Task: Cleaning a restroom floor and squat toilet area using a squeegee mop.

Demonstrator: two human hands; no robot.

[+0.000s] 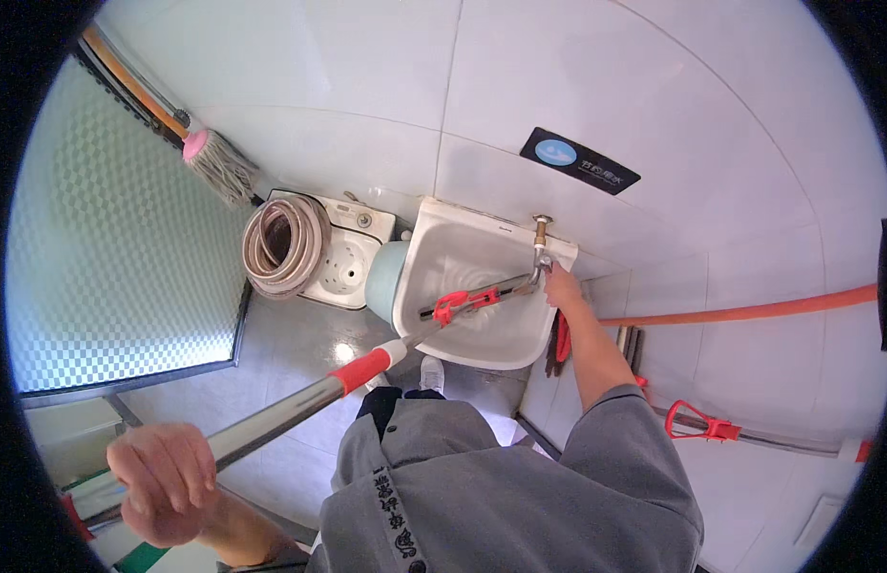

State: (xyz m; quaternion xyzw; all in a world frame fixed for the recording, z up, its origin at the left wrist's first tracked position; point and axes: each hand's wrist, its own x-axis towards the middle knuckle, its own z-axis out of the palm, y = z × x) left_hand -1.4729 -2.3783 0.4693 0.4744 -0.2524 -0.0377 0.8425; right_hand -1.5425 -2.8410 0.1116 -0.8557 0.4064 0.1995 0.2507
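Note:
My left hand (163,481) is closed around the metal pole (279,415) of a squeeze mop, near its upper end at the lower left. The pole slants down to a white ceramic mop sink (422,258) against the wall. The mop's red-levered head (463,304) lies tilted inside the basin, below the tap's spout. At the sink's back right corner, my right hand (560,286) grips the handle of a metal tap (542,261). Its fingers partly hide the handle. Ripples show in the basin's bottom.
A coiled hose (286,247) rests on a white squat pan (348,268), with a pale blue bucket (385,279) beside the sink. A string mop (218,165) leans at the left near a patterned glass panel (128,236). Along the right wall stand an orange pole (744,311) and another squeeze mop (708,426).

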